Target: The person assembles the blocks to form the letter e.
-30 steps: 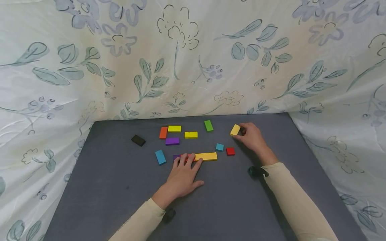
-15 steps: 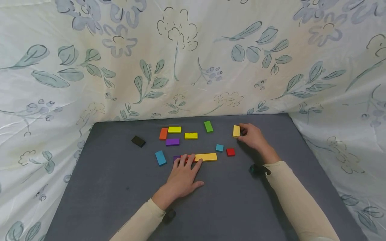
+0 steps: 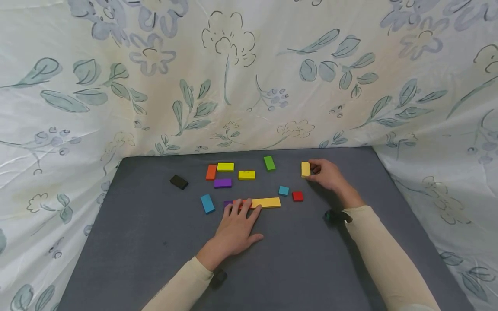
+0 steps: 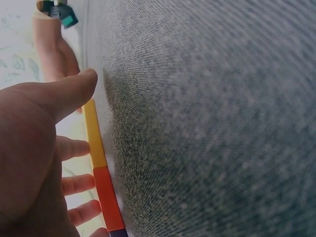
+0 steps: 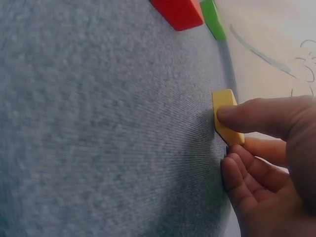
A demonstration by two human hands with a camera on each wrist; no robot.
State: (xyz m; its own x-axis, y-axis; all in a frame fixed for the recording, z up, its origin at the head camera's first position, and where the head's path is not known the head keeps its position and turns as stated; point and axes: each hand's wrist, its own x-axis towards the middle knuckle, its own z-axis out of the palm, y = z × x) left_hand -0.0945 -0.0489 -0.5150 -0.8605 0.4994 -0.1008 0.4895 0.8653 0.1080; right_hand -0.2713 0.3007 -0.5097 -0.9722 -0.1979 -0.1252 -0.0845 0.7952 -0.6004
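In the head view my left hand (image 3: 235,233) lies with spread fingers over a row of blocks, fingertips touching it. The row runs from a purple block (image 3: 227,203) through a red block (image 4: 108,197) to a long yellow-orange part (image 3: 267,202); the fingers partly cover the purple and red ones. At the back right, my right hand (image 3: 327,176) pinches a light yellow block (image 3: 305,169) between thumb and fingers. In the right wrist view the thumb presses on that block's (image 5: 220,100) face, and the other fingers curl beneath.
Near the row's right end lie a small blue block (image 3: 283,191) and a red block (image 3: 297,196). Behind are green (image 3: 269,163), yellow (image 3: 247,175), purple (image 3: 223,183) and orange (image 3: 211,172) blocks. A blue block (image 3: 207,203) and a black block (image 3: 179,182) lie leftward. Floral cloth (image 3: 249,108) borders the table.
The light yellow block in my right hand has turned from slanted to nearly upright in the head view and shifted slightly right. My left hand has stayed on the row.
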